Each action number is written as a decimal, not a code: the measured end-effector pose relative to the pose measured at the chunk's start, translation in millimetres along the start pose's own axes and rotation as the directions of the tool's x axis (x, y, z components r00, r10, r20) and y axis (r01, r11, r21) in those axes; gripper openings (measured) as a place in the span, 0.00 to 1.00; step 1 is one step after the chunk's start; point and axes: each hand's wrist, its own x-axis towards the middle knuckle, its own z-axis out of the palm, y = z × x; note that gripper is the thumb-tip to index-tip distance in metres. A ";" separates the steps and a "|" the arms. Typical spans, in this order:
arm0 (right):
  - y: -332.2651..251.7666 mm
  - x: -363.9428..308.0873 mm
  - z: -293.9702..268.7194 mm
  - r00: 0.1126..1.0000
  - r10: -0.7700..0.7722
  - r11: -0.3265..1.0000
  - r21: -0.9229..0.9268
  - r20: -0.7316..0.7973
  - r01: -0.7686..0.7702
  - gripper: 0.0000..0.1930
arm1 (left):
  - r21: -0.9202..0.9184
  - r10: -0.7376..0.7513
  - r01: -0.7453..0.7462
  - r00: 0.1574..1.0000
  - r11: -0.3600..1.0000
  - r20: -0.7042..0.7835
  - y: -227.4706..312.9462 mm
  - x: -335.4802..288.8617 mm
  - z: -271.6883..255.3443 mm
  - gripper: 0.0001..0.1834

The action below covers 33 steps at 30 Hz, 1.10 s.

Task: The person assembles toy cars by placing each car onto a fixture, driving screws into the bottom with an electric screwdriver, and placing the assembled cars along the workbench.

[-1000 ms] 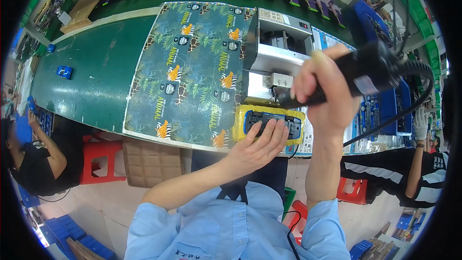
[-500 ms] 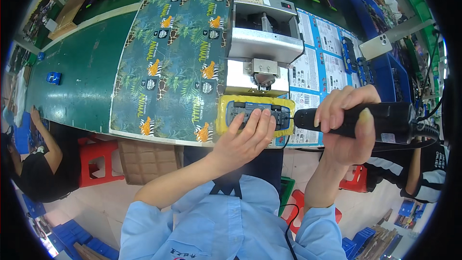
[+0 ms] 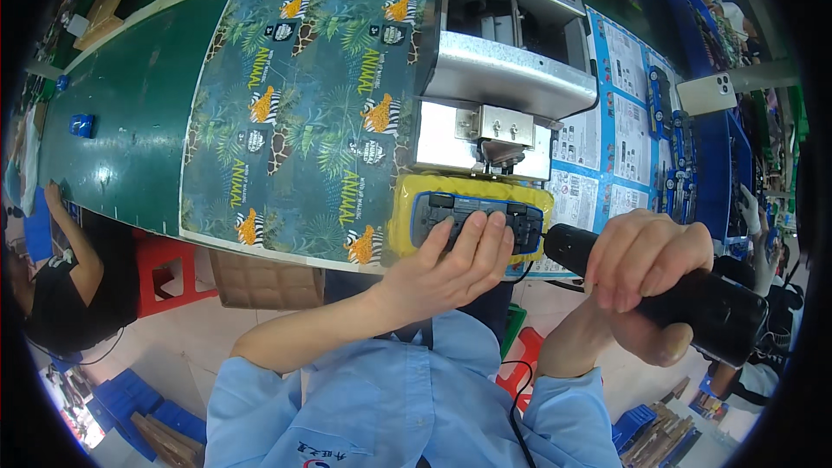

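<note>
A toy car (image 3: 472, 205) lies upside down, its dark grey underside and blue rim showing, in a yellow padded holder (image 3: 403, 208) at the table's front edge. The fingers of my left hand (image 3: 455, 264) press together onto the car's underside and hold it in the holder. My right hand (image 3: 646, 264) is wrapped round a black electric screwdriver (image 3: 715, 316). The screwdriver slants down to the right, its narrow end close to the holder's right end. Whether its bit touches the car cannot be made out.
Behind the holder stands a metal screw feeder (image 3: 511, 78). Several blue toy cars (image 3: 660, 104) line the table's right side near a phone (image 3: 706, 95). A small blue toy car (image 3: 82, 126) lies far left. People sit at both sides; a cable runs below the holder.
The screwdriver has tilted, its rear end swinging down toward me while my right hand turned with it. The whole view has shifted slightly. My left hand stays on the car.
</note>
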 end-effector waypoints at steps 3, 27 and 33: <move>3.5 2.1 -1.0 0.999 -0.022 1.000 0.001 0.036 0.022 0.30 | 0.003 0.005 -0.005 1.000 1.000 0.014 -0.9 0.7 -1.0 0.17; 20.8 66.7 61.2 0.943 -0.259 0.960 -0.165 -0.207 0.227 0.07 | -0.047 0.037 -0.038 0.999 0.998 -0.011 -7.6 0.7 -8.8 0.22; 27.8 71.1 66.6 0.953 -0.162 0.961 -0.262 -0.256 0.092 0.11 | 0.000 0.045 -0.045 0.999 0.999 -0.015 -7.7 -1.6 -7.6 0.22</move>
